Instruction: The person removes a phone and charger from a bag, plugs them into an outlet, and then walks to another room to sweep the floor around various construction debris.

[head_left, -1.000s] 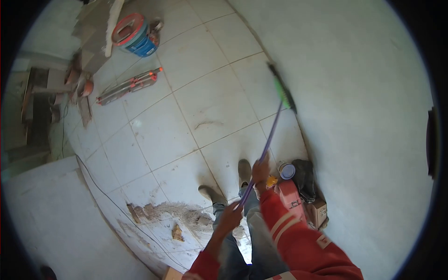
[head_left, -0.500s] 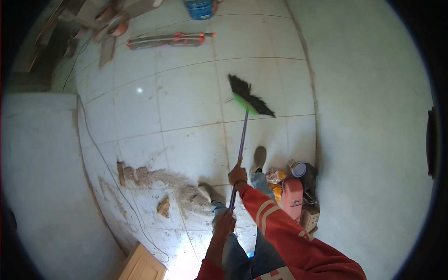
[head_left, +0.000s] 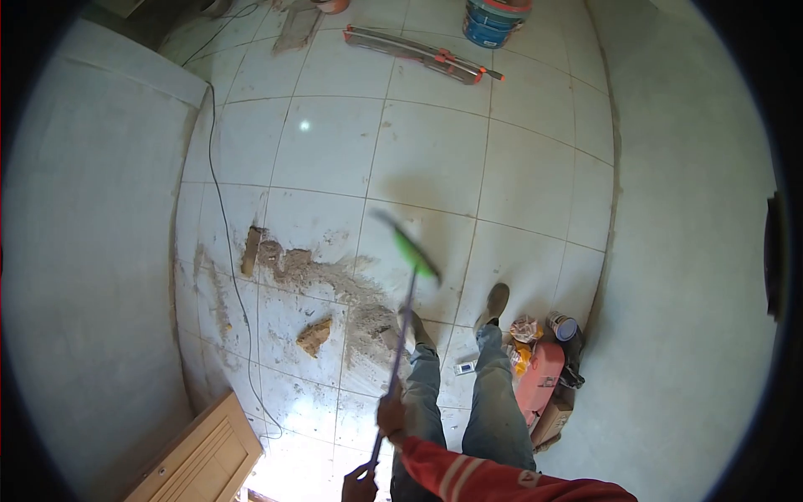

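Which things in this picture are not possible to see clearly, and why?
- Broom head, head view: blurred by motion; bristles cannot be made out.
- Left hand, head view: cut off by the bottom edge; grip only partly seen.
- Bucket, head view: top cut by the upper edge.
- Small card between the shoes: too small to read.
- Items by the red case: crowded, hard to identify.

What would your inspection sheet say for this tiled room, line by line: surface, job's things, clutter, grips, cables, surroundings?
Surface: tiled floor, dusty.
Job's things: broom, head blurred above the floor; dirt pile; rubble chunk.
Clutter: bucket, tile cutter, red container and tin by the wall.
Grips: left hand and right hand closed on the handle.
Cables: black cable along the left wall.
Surroundings: wooden door, plastered walls.
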The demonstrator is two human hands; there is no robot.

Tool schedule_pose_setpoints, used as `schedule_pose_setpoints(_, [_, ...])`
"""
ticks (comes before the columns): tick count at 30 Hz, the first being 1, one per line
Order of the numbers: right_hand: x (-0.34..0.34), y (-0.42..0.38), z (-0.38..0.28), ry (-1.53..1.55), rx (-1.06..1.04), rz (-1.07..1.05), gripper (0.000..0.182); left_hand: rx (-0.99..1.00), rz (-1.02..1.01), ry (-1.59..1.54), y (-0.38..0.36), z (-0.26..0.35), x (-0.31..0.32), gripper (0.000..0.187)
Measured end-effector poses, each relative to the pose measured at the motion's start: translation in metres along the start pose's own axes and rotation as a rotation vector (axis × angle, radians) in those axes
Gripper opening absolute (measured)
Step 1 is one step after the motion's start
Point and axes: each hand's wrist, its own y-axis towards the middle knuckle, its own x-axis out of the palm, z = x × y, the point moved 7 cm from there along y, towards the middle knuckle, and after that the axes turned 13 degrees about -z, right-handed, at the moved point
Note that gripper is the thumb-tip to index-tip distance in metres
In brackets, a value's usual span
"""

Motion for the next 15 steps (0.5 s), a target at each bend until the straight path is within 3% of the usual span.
schedule_pose_setpoints(2, [-0.074, 0.022, -0.03, -0.229, -0.446, 0.538, 0.062, -0.126, -0.251, -0.586, 0.044, 0.019, 0.018, 0.028])
schedule_pose_setpoints(3, [-0.099, 0.07, -0.003, -0.276, -0.453, 0.558, 0.063, -0.205, -0.303, -0.601, 0.077, 0.038, 0.029, 0.026])
schedule_pose_setpoints(4, [-0.134, 0.093, -0.012, -0.057, -0.183, 0.377, 0.063, -0.118, -0.339, -0.623, 0.112, 0.061, 0.039, 0.024])
schedule_pose_setpoints(5, [-0.166, 0.125, -0.018, -0.086, -0.228, 0.465, 0.063, -0.01, -0.343, -0.588, 0.15, 0.086, 0.049, 0.022])
schedule_pose_setpoints(7, [-0.183, 0.196, -0.008, -0.428, -0.218, 0.446, 0.056, 0.086, -0.307, -0.562, 0.217, 0.119, 0.068, 0.022])
schedule_pose_setpoints(8, [-0.191, 0.231, -0.003, -0.596, -0.22, 0.448, 0.053, -0.025, -0.314, -0.62, 0.226, 0.134, 0.069, 0.023])
schedule_pose_setpoints(9, [-0.181, 0.231, -0.019, -0.629, -0.221, 0.369, 0.039, -0.034, -0.32, -0.617, 0.229, 0.117, 0.078, 0.023])
schedule_pose_setpoints(10, [-0.153, 0.22, -0.028, -0.896, -0.207, 0.192, 0.023, 0.015, -0.251, -0.674, 0.224, 0.098, 0.079, 0.022])
schedule_pose_setpoints(11, [-0.124, 0.207, -0.034, -1.141, -0.241, 0.016, 0.025, 0.06, -0.189, -0.729, 0.21, 0.076, 0.082, 0.021])
schedule_pose_setpoints(12, [-0.075, 0.219, 0.017, -1.066, -0.22, -0.089, 0.033, -0.149, -0.313, -1.174, 0.175, 0.048, 0.085, 0.021])
schedule_pose_setpoints(13, [-0.026, 0.196, 0.038, -1.024, -0.229, -0.145, 0.035, -0.251, -0.226, -1.018, 0.133, 0.035, 0.069, 0.027])
schedule_pose_setpoints(14, [0.015, 0.156, 0.048, -0.878, -0.202, -0.205, 0.038, -0.112, -0.193, -0.788, 0.104, -0.012, 0.064, 0.03])
schedule_pose_setpoints(15, [0.052, 0.116, 0.056, -0.676, -0.146, -0.259, 0.042, -0.335, -0.198, -0.889, 0.058, -0.023, 0.046, 0.029])
